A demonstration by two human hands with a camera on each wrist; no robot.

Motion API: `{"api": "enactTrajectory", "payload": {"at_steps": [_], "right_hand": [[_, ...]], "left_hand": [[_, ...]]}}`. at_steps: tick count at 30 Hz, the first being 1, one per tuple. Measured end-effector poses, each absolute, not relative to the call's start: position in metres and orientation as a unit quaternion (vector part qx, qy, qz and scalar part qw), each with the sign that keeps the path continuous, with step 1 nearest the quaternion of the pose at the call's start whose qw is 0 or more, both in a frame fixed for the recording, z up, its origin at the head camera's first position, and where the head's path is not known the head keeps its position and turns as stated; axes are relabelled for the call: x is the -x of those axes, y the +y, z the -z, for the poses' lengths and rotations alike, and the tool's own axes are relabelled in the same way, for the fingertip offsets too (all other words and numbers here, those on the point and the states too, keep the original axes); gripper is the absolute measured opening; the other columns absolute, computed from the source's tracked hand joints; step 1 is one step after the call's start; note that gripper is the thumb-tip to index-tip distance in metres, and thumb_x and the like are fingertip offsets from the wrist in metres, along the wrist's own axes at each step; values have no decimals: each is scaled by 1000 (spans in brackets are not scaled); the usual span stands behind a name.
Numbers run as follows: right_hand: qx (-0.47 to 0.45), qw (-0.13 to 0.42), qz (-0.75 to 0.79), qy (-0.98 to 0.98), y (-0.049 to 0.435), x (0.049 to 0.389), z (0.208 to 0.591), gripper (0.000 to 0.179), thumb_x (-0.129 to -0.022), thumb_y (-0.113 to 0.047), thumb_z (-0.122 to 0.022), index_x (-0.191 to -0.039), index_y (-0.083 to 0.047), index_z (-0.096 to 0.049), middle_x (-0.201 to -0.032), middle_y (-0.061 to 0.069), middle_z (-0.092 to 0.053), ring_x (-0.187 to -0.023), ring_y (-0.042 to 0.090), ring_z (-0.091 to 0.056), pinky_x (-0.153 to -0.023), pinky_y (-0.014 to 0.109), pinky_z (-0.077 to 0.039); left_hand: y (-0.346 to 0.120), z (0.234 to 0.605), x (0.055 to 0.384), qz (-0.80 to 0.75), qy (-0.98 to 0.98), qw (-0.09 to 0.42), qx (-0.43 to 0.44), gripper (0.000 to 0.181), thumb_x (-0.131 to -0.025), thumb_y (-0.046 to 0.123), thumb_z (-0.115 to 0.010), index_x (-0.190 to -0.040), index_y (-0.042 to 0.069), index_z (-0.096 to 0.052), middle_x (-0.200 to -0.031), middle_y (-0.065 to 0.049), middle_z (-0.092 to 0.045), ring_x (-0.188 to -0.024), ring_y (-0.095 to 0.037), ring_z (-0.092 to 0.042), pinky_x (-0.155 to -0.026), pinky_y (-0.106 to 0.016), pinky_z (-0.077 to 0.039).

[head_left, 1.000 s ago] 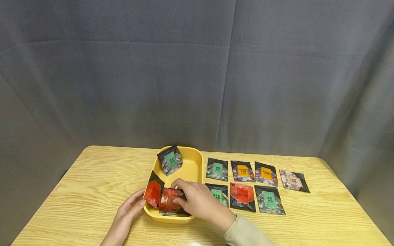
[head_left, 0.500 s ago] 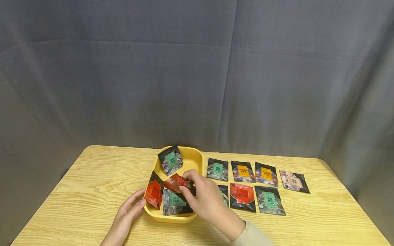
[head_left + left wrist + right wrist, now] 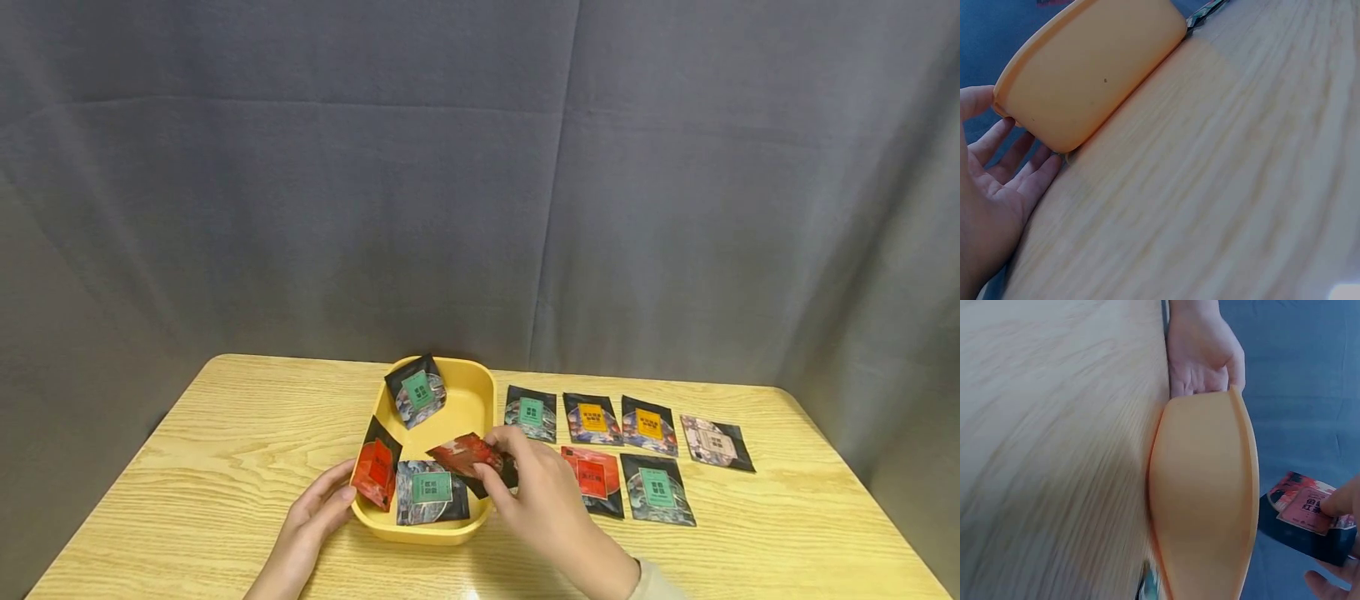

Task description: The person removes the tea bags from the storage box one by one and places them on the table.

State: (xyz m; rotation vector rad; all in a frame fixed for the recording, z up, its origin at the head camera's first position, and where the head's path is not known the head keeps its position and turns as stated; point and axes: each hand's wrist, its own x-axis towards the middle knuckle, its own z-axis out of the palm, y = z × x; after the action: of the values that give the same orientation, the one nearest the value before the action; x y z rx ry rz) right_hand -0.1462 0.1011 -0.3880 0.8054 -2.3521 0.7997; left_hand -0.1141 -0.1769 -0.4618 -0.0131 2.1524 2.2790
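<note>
A yellow plastic bin [image 3: 480, 400] stands on the table. My left hand [image 3: 309, 508] touches its near left corner, the fingers [image 3: 1034, 178] fairly straight against the outer wall and the thumb at the rim. Over the bin's right rim, my right hand [image 3: 543, 496] pinches a red and black tea sachet [image 3: 467, 456] between thumb and fingers. That sachet [image 3: 1305, 509] shows a pink label in the right wrist view. Inside the bin lie a green-label sachet [image 3: 431, 493] in front, a red sachet [image 3: 377, 467] against the left wall and another green-label sachet [image 3: 417, 392] at the back.
Several sachets lie in two rows right of the bin, among them an orange-label sachet [image 3: 592, 418], a red-label sachet [image 3: 592, 479] and a pale pink sachet [image 3: 716, 442]. My right hand hides one in the front row. A grey curtain [image 3: 450, 183] hangs behind the wooden table [image 3: 255, 433].
My right hand has lifted the red sachet out of the bin's front and carried it rightward, uncovering the green-label sachet beneath. The left hand has stayed at the corner.
</note>
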Motion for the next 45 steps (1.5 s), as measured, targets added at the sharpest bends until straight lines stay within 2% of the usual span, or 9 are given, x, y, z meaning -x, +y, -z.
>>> {"api": "enactTrajectory", "payload": {"at_steps": [4,9,15,21,31,34,40,45], "right_hand": [[-292,276,-304,-864,115,145,389,41,-78,-9,-84,-110,-10,-58,-94,-1,-72,-82,10,-68,-66,32,-56],[-298,303,-313,-849,130,144,386,43,-77,-5,-85,-110,-8,-57,-92,0,-73,-80,11,-69,-62,30,-55],[-294,338,-300,-843,149,144,383,45,-72,1,-85,-108,-3,-58,-92,5,-72,-82,19,-71,-66,37,-59],[-276,344,-267,-857,167,143,386,51,-69,2,-86,-112,0,-59,-93,11,-73,-79,25,-71,-63,40,-59],[-253,342,-211,-880,198,141,389,54,-70,-2,-86,-117,-2,-59,-92,12,-73,-77,23,-71,-60,40,-58],[-242,339,-204,-886,208,140,390,55,-69,-2,-86,-118,-2,-59,-93,14,-73,-77,25,-71,-59,42,-57],[-225,340,-190,-893,222,139,391,57,-69,-2,-85,-120,0,-58,-87,14,-73,-73,25,-70,-53,41,-55],[-213,334,-176,-901,233,137,391,57,-69,-3,-85,-119,-2,-58,-85,13,-73,-68,25,-69,-48,36,-51]], "left_hand": [[-177,461,114,-725,689,8,8,50,-105,19,-48,-148,-4,-37,-149,-26,-39,-113,-2,-56,-92,-20,-48],[-177,461,113,-724,690,6,14,51,-104,19,-49,-148,-5,-36,-150,-28,-37,-111,0,-56,-92,-19,-48],[-176,461,113,-730,683,5,15,51,-104,18,-49,-148,-6,-36,-149,-28,-38,-112,0,-56,-92,-19,-48],[-176,460,113,-731,682,8,19,52,-104,19,-50,-148,-5,-37,-150,-28,-38,-112,-3,-57,-92,-19,-49],[-176,460,113,-730,683,8,14,51,-104,19,-49,-148,-4,-37,-150,-27,-37,-113,-2,-56,-92,-20,-49],[-176,459,114,-729,684,10,16,51,-104,20,-50,-148,-4,-37,-151,-27,-37,-118,-9,-55,-92,-19,-49],[-176,460,114,-724,689,10,11,51,-105,20,-48,-148,-4,-37,-150,-26,-37,-130,-33,-47,-92,-19,-48],[-176,460,113,-726,688,12,12,52,-105,21,-48,-148,-4,-36,-151,-27,-36,-133,-37,-43,-92,-18,-48]]}}
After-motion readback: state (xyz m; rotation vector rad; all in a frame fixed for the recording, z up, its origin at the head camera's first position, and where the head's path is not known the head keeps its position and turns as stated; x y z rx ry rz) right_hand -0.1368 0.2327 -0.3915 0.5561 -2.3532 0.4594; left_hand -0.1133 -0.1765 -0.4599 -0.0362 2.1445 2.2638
